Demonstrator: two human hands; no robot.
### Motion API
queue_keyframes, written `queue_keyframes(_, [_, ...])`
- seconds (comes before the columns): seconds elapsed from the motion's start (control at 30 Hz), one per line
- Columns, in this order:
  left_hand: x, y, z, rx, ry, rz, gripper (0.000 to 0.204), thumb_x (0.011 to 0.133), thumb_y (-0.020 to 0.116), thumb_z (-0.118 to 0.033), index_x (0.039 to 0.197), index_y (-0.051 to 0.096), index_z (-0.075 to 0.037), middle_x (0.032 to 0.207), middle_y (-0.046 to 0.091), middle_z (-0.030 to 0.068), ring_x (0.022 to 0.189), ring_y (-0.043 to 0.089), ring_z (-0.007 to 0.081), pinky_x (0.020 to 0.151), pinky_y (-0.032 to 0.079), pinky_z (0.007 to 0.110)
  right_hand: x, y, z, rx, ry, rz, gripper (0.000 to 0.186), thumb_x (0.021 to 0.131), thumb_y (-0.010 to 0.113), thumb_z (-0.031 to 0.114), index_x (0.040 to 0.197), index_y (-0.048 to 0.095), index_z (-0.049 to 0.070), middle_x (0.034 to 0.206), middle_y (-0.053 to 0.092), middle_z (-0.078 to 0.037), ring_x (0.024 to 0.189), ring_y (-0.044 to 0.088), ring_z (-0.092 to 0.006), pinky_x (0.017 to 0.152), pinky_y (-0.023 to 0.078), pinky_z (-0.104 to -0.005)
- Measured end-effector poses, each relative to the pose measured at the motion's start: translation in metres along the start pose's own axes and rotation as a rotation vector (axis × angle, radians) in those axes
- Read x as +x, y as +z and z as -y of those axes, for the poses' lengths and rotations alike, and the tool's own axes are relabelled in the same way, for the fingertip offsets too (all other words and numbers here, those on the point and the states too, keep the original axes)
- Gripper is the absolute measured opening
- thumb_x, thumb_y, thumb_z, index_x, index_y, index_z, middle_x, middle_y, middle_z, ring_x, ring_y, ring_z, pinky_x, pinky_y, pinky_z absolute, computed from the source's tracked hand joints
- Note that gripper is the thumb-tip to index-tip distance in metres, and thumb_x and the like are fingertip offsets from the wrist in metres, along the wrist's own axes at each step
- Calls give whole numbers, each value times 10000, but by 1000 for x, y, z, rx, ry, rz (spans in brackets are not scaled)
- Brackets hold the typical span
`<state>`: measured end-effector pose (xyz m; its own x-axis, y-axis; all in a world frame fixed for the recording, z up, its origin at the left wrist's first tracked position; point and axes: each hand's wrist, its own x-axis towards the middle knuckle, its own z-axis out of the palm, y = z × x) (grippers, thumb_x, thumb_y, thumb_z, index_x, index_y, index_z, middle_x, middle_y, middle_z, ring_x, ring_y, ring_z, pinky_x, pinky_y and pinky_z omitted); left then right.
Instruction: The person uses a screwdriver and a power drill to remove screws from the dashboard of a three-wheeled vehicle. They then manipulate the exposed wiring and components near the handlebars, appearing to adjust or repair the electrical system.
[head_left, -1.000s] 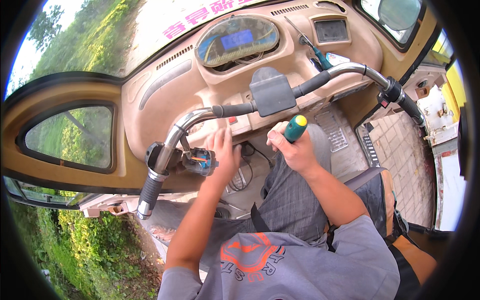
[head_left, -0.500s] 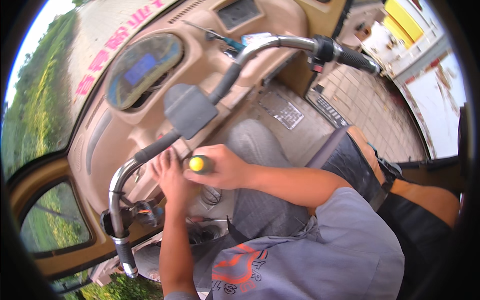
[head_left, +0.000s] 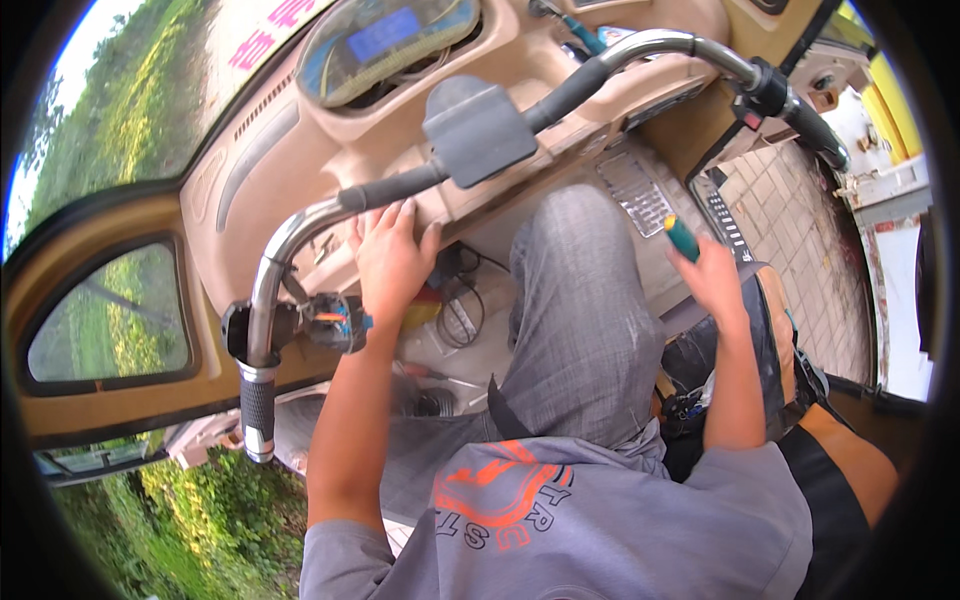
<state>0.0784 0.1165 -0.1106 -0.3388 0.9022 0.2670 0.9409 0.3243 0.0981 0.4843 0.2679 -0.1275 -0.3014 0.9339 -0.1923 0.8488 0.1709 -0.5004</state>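
Under the handlebar (head_left: 395, 187), my left hand (head_left: 393, 262) rests on the beige dashboard panel (head_left: 455, 205), fingers stretched and spread. Nothing shows in its grip. My right hand (head_left: 718, 282) is out to the right, beside my knee, closed around a screwdriver (head_left: 682, 238) with a green handle and a yellow end. The screwdriver's shaft is hidden. Below my left hand hangs a loop of black cable (head_left: 462, 318). An opened switch housing (head_left: 340, 322) with bare coloured wires sits by the left grip.
A second, teal-handled screwdriver (head_left: 583, 35) lies on the dashboard. On the floor is a red-handled tool (head_left: 418, 371) with a metal shaft. The display (head_left: 390, 45) is lit. A bag (head_left: 765, 330) lies at my right, beside the open doorway onto paving (head_left: 790, 235).
My right hand has drawn away from my left hand to the right, taking the screwdriver along. My left hand stays at the panel. The whole view has shifted.
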Motion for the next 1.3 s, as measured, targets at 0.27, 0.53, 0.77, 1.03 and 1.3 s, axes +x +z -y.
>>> queue_keyframes(0.27, [-10, 6, -10, 37, -50, -54, 406, 868, 683, -379, 1124, 707, -65, 1311, 580, 153, 1335, 437, 339, 1130, 200, 652, -81, 10, -52, -610, 68, 524, 477, 772, 747, 471, 922, 729, 19, 913, 716, -217, 904, 695, -399, 821, 556, -476])
queue_keyframes(0.53, [16, 5, 8, -112, -39, -71, 619, 871, 700, -407, 1290, 582, 33, 1197, 628, 284, 1278, 497, 459, 1080, 349, 559, -123, 45, -52, -742, 74, 897, 548, 834, 635, 575, 1011, 771, 74, 1076, 729, -186, 1015, 702, -350, 865, 544, -456])
queue_keyframes(0.77, [27, -8, 8, -138, -25, 74, 532, 843, 720, -420, 1133, 637, 18, 1117, 665, 189, 1229, 543, 428, 1026, 405, 554, -122, 37, -36, -778, 66, 983, 491, 826, 648, 500, 1086, 762, 99, 1137, 725, -158, 1075, 692, -337, 900, 542, -422])
queue_keyframes(1.03, [20, 2, 11, -139, -65, 0, 631, 854, 725, -426, 1255, 591, 42, 1310, 587, 236, 1350, 434, 463, 1082, 393, 513, -99, 5, -12, -739, 15, 815, 603, 794, 673, 596, 1035, 747, 48, 1042, 728, -202, 980, 705, -365, 849, 555, -454])
queue_keyframes(1.3, [26, -1, 12, -146, -87, 101, 695, 860, 720, -421, 1341, 536, 46, 1252, 622, 230, 1276, 504, 461, 1061, 402, 520, -39, -76, 89, -35, -489, -277, 280, 824, 768, 267, 919, 685, 17, 821, 679, -147, 737, 667, -328, 651, 525, -402])
